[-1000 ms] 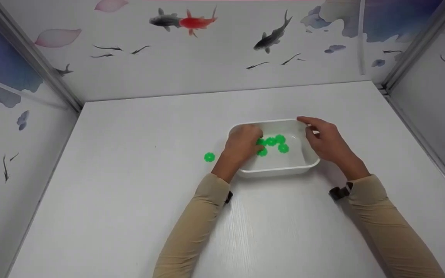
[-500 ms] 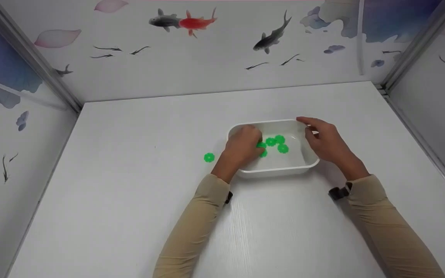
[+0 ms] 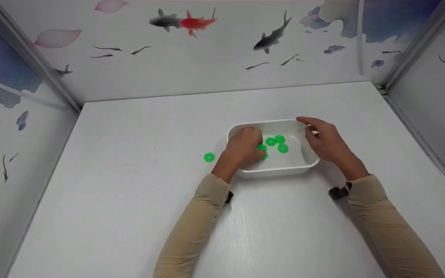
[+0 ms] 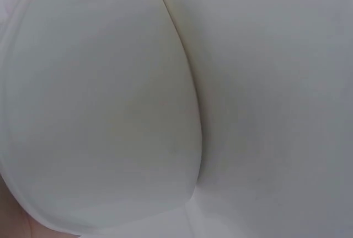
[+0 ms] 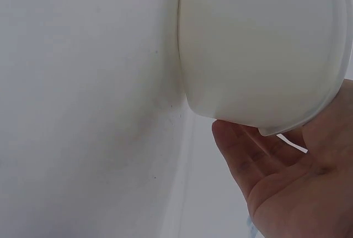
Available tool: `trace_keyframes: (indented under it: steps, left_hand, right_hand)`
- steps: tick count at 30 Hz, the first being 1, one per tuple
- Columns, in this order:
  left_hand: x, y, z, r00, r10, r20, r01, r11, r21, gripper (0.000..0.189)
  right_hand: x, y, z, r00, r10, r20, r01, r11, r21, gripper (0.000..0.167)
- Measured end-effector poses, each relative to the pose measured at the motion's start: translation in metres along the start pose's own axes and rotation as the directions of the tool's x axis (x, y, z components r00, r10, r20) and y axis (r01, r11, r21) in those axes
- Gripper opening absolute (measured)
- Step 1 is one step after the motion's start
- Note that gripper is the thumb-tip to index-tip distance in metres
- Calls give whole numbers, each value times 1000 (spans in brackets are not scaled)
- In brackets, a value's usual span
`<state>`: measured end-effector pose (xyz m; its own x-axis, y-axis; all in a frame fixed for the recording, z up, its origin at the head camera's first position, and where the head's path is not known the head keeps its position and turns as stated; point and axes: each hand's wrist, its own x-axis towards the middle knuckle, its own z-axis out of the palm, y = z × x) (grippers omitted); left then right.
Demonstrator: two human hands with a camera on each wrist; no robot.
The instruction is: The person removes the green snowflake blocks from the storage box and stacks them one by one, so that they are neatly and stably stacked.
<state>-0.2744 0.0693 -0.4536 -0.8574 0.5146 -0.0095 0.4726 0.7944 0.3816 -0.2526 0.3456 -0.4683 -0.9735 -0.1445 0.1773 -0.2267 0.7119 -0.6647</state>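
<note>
The head view showed the left hand (image 3: 244,146) down inside the left end of the white tray (image 3: 276,170). Its fingers were bent and close together, with the thumb by two green pieces (image 3: 262,147) – I could not tell if they pinched one. The right hand (image 3: 325,141) held the tray's right end, its pointing finger on the far rim. In the right wrist view its other fingers were bent up against the outside of the tray.

Three more green pieces (image 3: 283,148) with bumpy edges lay in a little bunch in the tray, right of the left hand. One lone green piece (image 3: 209,157) sat on the white table (image 3: 129,173), just left of the tray. Tan sleeves (image 3: 384,216) came in from the near side. On the far wall (image 3: 191,69) swam painted fish – one was red (image 3: 197,23).
</note>
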Motion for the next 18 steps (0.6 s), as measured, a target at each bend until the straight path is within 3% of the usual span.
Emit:
trace_keyframes:
  steps: [6, 12, 18]
  left_hand:
    - [-3, -3, -3, 999, 32, -3, -32, 997, -72, 23]
    - [-4, -6, -7, 997, 70, 21, -65, 978, -199, 36]
    - [-4, -7, -14, 986, 162, -39, -167, 961, -219, 37]
  right_hand:
    - [2, -2, 1, 1000, 22, 15, -22, 1000, 1, 47]
    - [1, -4, 1, 1000, 15, 19, -14, 1000, -6, 47]
    - [0, -2, 2, 1000, -6, 17, 7, 1000, -25, 46]
